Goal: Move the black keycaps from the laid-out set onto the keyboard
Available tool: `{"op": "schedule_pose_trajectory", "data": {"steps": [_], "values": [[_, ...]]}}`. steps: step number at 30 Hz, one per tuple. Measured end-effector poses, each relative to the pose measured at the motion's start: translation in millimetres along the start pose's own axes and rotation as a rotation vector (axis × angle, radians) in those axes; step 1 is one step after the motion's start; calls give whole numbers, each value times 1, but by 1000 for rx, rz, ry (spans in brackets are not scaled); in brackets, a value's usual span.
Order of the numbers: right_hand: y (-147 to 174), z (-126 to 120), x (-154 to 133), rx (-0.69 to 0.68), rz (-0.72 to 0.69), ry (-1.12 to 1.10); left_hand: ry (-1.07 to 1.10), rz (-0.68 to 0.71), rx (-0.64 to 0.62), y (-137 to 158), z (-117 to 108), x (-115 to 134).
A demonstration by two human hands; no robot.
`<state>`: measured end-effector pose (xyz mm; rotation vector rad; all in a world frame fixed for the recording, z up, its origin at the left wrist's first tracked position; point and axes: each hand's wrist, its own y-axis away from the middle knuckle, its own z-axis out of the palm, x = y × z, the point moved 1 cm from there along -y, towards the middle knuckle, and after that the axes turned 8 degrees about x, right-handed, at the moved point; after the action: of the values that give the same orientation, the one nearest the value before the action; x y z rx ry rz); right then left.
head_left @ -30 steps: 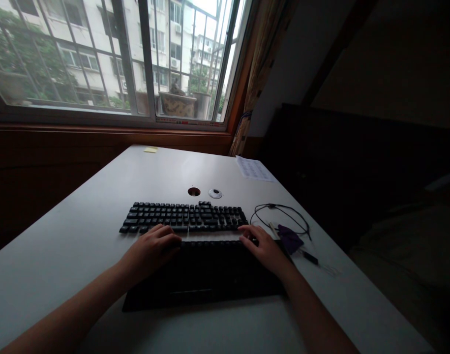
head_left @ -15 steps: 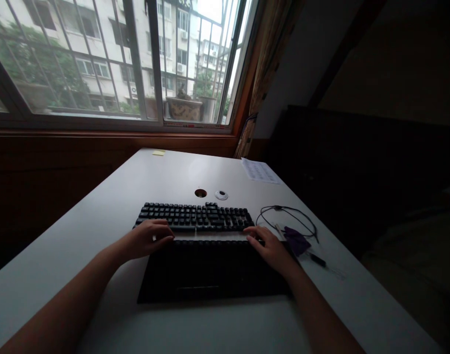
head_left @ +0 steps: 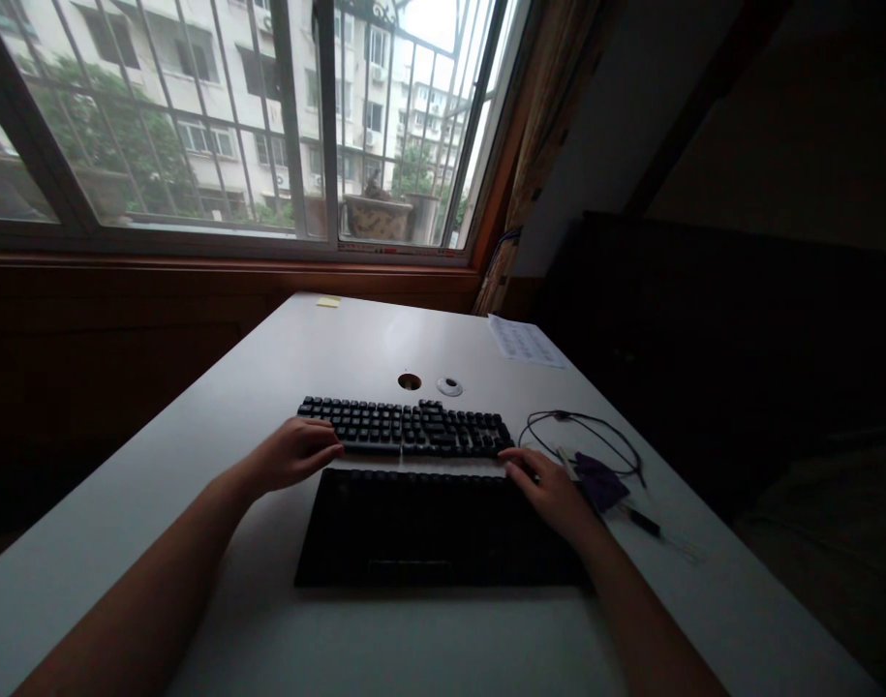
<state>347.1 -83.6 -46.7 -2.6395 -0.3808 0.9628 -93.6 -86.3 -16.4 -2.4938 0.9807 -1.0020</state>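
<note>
Rows of black keycaps [head_left: 406, 426] lie close together behind a black keyboard-like slab [head_left: 413, 532], with a narrow strip of white desk between them. My left hand [head_left: 297, 453] is at the left end of the keycap rows, over the lower left keys. Its fingers are bent and its thumb stands apart; I see nothing in it. At the slab's far right corner is my right hand [head_left: 548, 484], fingers loosely bent towards the right end of the keycaps. A gap shows between its thumb and index finger. Whether the fingertips press on anything is unclear.
Right of the keyboard pieces lie a black cable [head_left: 595, 416], a purple cloth-like item [head_left: 600, 482] and a thin tool with a black handle [head_left: 644, 523]. A cable hole [head_left: 410, 381], its white cover [head_left: 449, 386], printed paper [head_left: 528, 341] and a yellow note [head_left: 328, 302] are farther back.
My left hand has come away from the slab's far left corner, leftward onto the end of the keycaps. My right hand stays near the right corner. The view has shifted slightly left.
</note>
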Motion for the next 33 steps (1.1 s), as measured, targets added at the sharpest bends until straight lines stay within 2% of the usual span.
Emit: {"op": "schedule_pose_trajectory", "data": {"steps": [6,11,16,22,27,33], "values": [[-11,-7,-10,141,-77,69,-87,39,-16,2,4,-6],[-46,-3,-38,74,-217,148,-121,77,18,1,16,-1],[-100,24,-59,-6,-278,150,-138,146,5,-1,24,7],[-153,68,-58,-113,-300,210,-116,144,-14,-2,26,11],[-179,94,-50,-201,-310,272,-104,139,-35,-3,27,13],[-193,106,-42,-277,-315,324,-109,126,-62,-2,28,13]]}}
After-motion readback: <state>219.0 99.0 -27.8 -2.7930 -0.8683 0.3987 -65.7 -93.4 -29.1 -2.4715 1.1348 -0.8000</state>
